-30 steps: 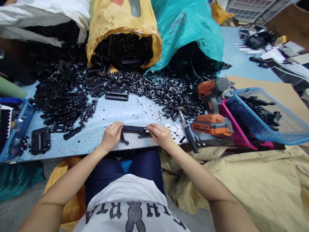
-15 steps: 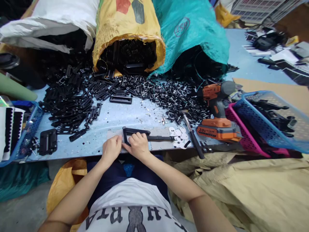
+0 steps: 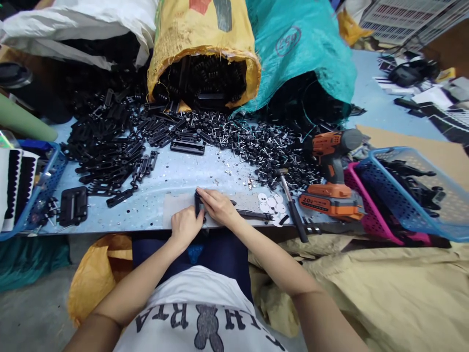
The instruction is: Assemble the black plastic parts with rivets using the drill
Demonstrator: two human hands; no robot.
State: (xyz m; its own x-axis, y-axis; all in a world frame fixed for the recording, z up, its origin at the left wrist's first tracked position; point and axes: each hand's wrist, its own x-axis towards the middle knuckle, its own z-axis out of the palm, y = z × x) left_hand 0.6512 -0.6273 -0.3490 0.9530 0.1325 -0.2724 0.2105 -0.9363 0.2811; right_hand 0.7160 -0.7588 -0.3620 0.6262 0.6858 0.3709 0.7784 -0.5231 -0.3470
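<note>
My left hand [image 3: 186,226] and my right hand [image 3: 219,207] meet at the near edge of the blue table [image 3: 176,176]. Both are closed on a black plastic handle part [image 3: 198,204], which stands between the fingers and is mostly covered by them. A long black strip [image 3: 255,214] lies flat on the table just right of my right hand. Small white discs [image 3: 270,202] lie beside it.
Heaps of black plastic parts [image 3: 106,156] and pins [image 3: 264,146] cover the far table before yellow [image 3: 205,29] and teal sacks [image 3: 300,49]. An orange cordless drill [image 3: 331,171] and hammer [image 3: 291,205] lie right. Blue [image 3: 414,195] and pink baskets [image 3: 362,205] stand right, another blue basket [image 3: 32,200] left.
The hands came together from the ends of the black part to its left end. The long strip now lies released on the table at the right. The view shifted slightly.
</note>
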